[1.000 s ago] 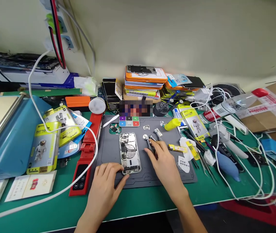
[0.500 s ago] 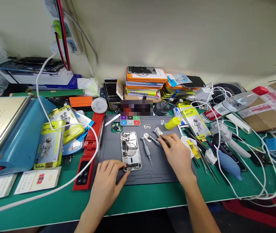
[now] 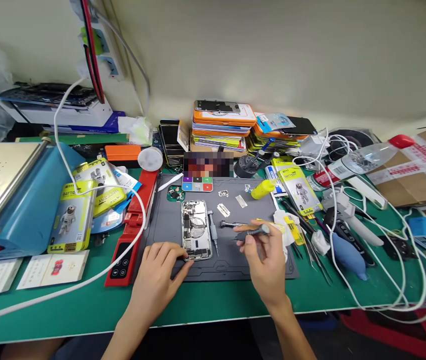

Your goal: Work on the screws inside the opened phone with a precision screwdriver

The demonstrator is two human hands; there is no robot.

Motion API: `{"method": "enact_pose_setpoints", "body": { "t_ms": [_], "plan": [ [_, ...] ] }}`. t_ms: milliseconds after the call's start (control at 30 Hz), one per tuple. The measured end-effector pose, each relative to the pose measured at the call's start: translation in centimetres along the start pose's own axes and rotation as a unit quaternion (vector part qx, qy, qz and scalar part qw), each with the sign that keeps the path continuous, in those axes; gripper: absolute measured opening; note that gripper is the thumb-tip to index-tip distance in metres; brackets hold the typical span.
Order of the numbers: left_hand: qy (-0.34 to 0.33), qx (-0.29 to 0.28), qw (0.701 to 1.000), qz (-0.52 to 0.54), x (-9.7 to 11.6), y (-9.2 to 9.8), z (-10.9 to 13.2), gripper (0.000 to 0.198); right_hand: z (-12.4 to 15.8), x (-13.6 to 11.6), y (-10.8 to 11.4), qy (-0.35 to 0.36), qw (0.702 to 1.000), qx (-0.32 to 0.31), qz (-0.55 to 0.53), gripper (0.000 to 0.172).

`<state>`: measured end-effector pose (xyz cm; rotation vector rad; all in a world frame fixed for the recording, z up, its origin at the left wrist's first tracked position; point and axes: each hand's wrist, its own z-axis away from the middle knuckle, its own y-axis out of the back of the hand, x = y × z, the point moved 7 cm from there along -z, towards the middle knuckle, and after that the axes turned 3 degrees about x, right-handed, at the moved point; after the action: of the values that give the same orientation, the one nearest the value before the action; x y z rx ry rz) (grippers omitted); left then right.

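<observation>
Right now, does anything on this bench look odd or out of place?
Yes: on the right side, a clear plastic bottle with a red cap lies tipped over beside tangled white cables, rather than standing upright. No spilled liquid is visible.

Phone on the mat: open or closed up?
Open: the phone has its inner components exposed, with no cover over them.

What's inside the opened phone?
Inside the opened phone, a round disc shows, with dark and silvery parts around it. Whatever lies beneath them is covered; the left hand hides a little of the near left corner.
</observation>
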<state>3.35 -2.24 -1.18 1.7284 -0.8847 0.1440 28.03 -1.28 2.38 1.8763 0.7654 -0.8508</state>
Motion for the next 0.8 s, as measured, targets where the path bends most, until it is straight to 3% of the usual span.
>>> {"method": "enact_pose_setpoints", "body": {
  "t_ms": [200, 467, 667, 800],
  "plan": [
    [-0.032, 0.001, 0.999, 0.011, 0.1, -0.1, 0.0, 0.012, 1.5, 0.7, -0.6, 0.025, 1.0, 0.002, 0.001, 0.048],
    [0.022, 0.017, 1.0, -0.001, -0.3, -0.3, 0.1, 0.01, 2.0, 1.3, -1.1, 0.079, 0.997, 0.015, 0.011, 0.071],
    [0.023, 0.025, 0.999, -0.002, 0.1, -0.1, 0.0, 0.014, 2.3, 1.6, -1.3, 0.081, 0.996, 0.018, 0.016, 0.072],
    [0.016, 0.023, 1.0, 0.0, 0.1, 0.0, -0.1, 0.015, 2.2, 1.3, -1.2, 0.084, 0.996, 0.023, -0.008, 0.058]
  ]
}}
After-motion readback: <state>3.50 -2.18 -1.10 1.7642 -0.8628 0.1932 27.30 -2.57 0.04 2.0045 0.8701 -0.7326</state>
